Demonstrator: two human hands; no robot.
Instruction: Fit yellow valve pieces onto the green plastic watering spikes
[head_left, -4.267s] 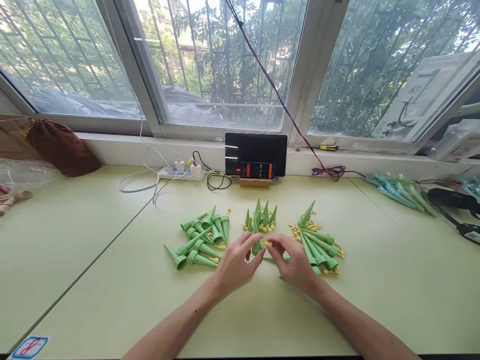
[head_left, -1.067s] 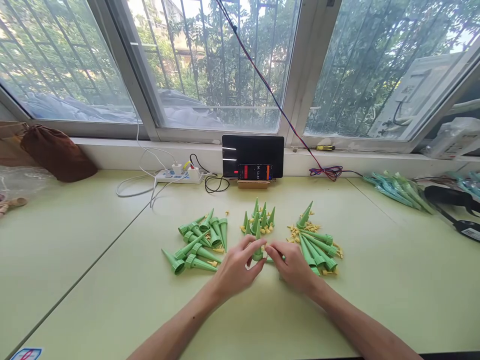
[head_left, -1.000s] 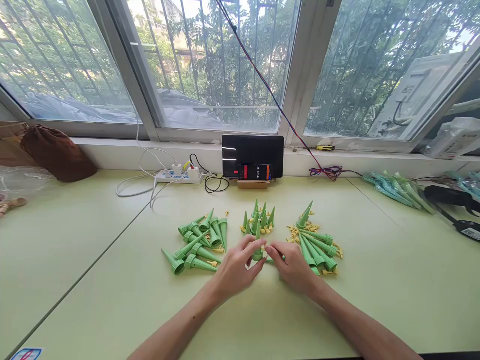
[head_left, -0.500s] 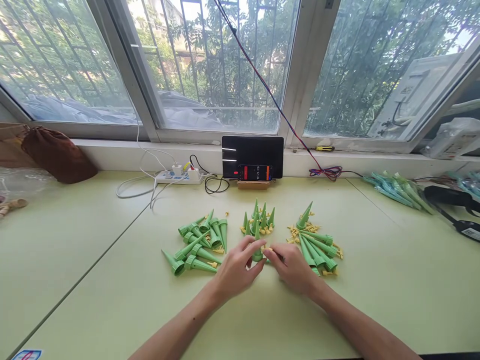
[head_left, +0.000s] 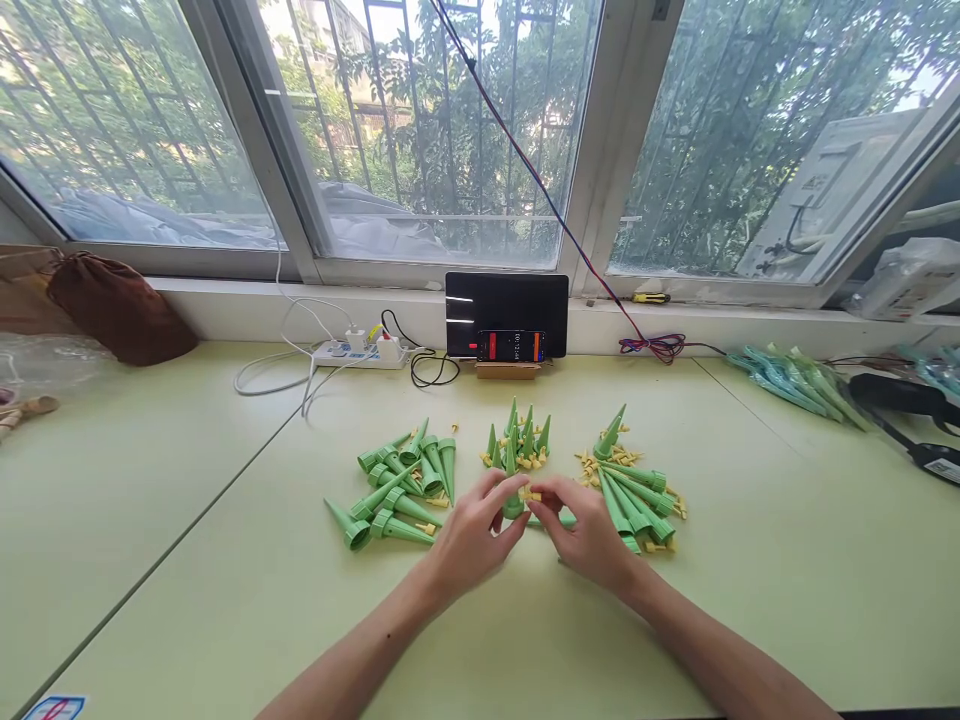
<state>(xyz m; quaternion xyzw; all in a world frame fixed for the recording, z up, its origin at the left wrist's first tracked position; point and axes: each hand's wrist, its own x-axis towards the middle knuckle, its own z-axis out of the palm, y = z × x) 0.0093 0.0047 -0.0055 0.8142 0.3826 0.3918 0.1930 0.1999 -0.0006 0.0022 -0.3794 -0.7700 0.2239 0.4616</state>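
My left hand [head_left: 474, 530] is closed around a green plastic watering spike [head_left: 512, 500], which stands upright with its tip pointing up. The fingers of my right hand [head_left: 589, 530] pinch at a small yellow valve [head_left: 532, 495] on the right side of that spike. Part of the valve is hidden by the fingertips. Another green spike [head_left: 556, 521] lies behind my right hand, mostly covered. Just beyond both hands stands a cluster of upright green spikes [head_left: 528, 440] with yellow valves at their sides.
Loose green spikes [head_left: 405, 500] lie in a pile to the left. On the right are more spikes [head_left: 637, 500] and a heap of yellow valves [head_left: 592, 468]. A phone [head_left: 511, 346] leans against a black tablet [head_left: 507, 300] near a power strip [head_left: 360, 355].
My right hand's fingers have shifted and rearranged around the yellow valve, which shows more clearly. The held spike has moved very slightly; the piles are the same.
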